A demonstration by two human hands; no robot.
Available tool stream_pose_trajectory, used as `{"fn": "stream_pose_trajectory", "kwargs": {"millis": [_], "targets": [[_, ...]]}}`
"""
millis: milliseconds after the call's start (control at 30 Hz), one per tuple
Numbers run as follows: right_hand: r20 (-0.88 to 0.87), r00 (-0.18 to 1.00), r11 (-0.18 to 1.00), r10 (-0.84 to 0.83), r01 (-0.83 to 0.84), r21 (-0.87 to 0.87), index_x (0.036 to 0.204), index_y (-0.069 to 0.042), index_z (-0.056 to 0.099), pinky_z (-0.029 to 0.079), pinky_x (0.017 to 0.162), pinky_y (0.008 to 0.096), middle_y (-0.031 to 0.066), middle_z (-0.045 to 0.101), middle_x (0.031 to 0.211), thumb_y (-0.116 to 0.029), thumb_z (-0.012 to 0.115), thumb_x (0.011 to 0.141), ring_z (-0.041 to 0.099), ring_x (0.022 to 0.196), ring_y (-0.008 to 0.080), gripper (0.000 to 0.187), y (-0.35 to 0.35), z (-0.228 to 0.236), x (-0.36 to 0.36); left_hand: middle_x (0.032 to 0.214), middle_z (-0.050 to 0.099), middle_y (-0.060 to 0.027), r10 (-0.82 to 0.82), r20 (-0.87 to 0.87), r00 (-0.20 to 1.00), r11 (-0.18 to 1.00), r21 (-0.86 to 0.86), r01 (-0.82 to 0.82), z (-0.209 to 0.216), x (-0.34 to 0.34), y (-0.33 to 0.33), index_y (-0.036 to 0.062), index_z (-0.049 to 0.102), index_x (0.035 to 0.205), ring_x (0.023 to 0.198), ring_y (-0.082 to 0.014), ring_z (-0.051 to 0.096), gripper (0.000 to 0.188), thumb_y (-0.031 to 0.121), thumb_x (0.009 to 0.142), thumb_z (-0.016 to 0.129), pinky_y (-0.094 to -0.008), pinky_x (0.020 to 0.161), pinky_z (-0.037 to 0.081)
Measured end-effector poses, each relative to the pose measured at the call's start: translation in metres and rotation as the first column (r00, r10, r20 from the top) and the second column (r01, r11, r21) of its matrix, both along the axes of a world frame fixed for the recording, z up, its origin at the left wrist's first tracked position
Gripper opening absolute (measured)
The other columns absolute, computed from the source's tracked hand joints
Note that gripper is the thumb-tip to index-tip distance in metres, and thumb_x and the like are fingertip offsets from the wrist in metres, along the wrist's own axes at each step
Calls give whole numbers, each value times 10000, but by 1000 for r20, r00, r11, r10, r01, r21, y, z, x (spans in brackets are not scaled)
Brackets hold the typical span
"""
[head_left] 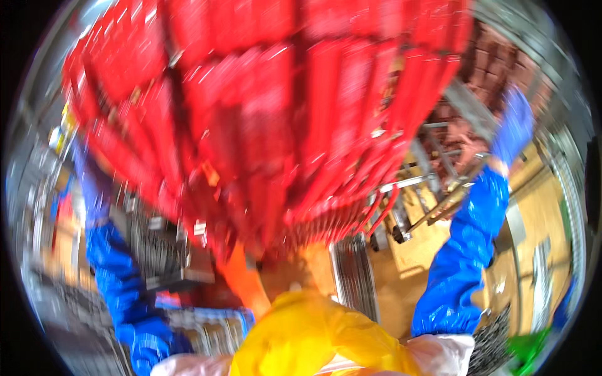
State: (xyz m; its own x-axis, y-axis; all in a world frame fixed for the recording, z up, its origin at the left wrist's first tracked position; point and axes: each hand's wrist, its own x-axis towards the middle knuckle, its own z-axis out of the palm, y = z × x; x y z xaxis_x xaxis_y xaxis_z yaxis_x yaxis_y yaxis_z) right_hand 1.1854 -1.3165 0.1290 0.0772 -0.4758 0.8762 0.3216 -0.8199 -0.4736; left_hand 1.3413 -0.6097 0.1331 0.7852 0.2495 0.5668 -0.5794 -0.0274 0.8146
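Note:
A large mass of long, bright red, sausage-like pieces [251,125] hangs in packed tiers in front of me, blurred by motion. At its left edge is my blue-gloved left hand [93,185], its fingers smeared and partly hidden by the red pieces. My right hand [514,125], also in a blue glove, reaches far out on the right beside a grey metal bar [470,109]. Blur hides whether its fingers grip anything. Both arms are spread wide in shiny blue sleeves [467,241].
Behind the metal framework on the right hang paler pinkish, sausage-like pieces [461,141]. A yellow-brown floor [411,247] shows below them, with a ridged metal strip [354,276]. Dark machinery [163,250] stands at lower left, and something green [530,351] lies at lower right.

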Motion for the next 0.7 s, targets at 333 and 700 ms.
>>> {"fn": "stream_pose_trajectory", "kwargs": {"millis": [333, 700], "targets": [[-275, 907, 929, -320, 357, 97, 1400, 57, 321, 256, 1108, 447, 266, 331, 1431, -391, 517, 957, 316, 1337, 363, 659, -6, -220, 9, 1363, 447, -229, 634, 164, 756, 689, 324, -648, -247, -62, -10, -80, 369, 1364, 1284, -276, 421, 473, 190, 985, 455, -353, 1097, 277], [-212, 975, 923, -61, 136, 361, 1227, 18, 552, 469, 838, 365, 123, 585, 1141, -381, 530, 935, 545, 953, 232, 495, -113, -254, 32, 866, 552, -63, 605, 123, 787, 792, 9, -610, -276, 30, 33, 22, 513, 984, 750, -163, 554, 77, 90, 963, 483, -278, 661, 466]]}}
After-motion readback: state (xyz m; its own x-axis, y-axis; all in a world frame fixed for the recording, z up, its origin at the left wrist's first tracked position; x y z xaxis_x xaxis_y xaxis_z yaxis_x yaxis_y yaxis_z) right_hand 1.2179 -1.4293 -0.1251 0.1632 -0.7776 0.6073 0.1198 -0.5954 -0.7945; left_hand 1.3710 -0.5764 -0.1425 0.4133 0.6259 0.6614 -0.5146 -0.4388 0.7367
